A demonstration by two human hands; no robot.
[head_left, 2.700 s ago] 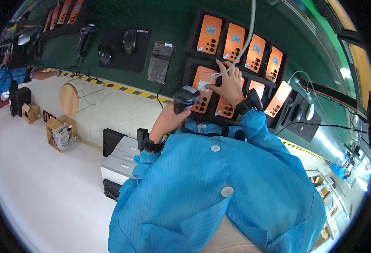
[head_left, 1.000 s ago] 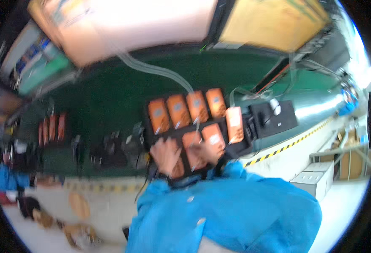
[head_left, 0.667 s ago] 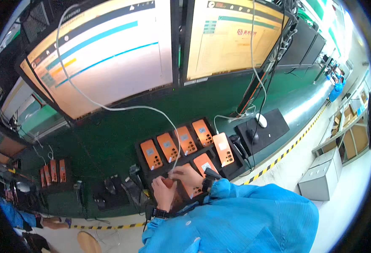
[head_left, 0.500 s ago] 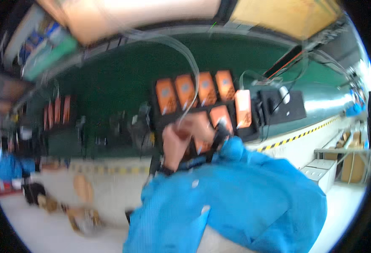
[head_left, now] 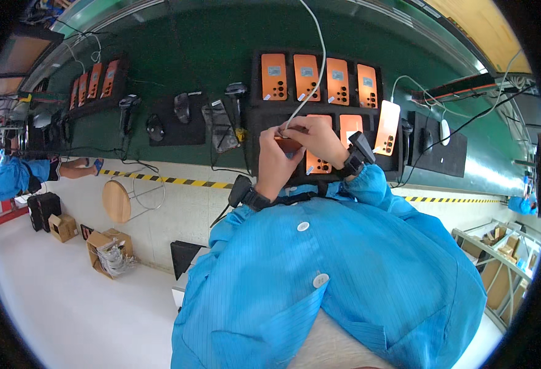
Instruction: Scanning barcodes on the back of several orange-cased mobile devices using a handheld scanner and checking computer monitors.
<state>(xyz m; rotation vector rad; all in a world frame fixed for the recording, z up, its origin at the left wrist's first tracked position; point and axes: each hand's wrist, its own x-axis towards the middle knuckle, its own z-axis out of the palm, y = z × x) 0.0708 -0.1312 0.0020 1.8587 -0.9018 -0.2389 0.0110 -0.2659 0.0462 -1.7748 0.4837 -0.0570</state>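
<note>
My left hand [head_left: 274, 166] is closed around an orange phone [head_left: 290, 145], held tilted over the near-left part of a black tray [head_left: 257, 114]. Against the phone's upper edge, my right hand [head_left: 318, 140] pinches the end of a white cable [head_left: 321, 46]. My fingers hide the plug, so whether it sits in the port cannot be seen. Several orange phones [head_left: 274, 75] lie back up in the tray's far row. In the near row, one phone [head_left: 317, 163] is partly covered by my right hand, and another [head_left: 350, 127] lies beside it.
A cabled orange phone [head_left: 387, 129] rests at the tray's right side. Farther right are a black mat [head_left: 452, 154] and a white mouse [head_left: 444, 132]. Handheld scanners [head_left: 127, 107] and a second tray of phones [head_left: 107, 80] stand left. A person in blue [head_left: 12, 179] is at far left.
My view has shifted and become sharp after blur; the tray now appears higher in the picture. Both hands stay together at the cable's end, and the phone between them shows more plainly.
</note>
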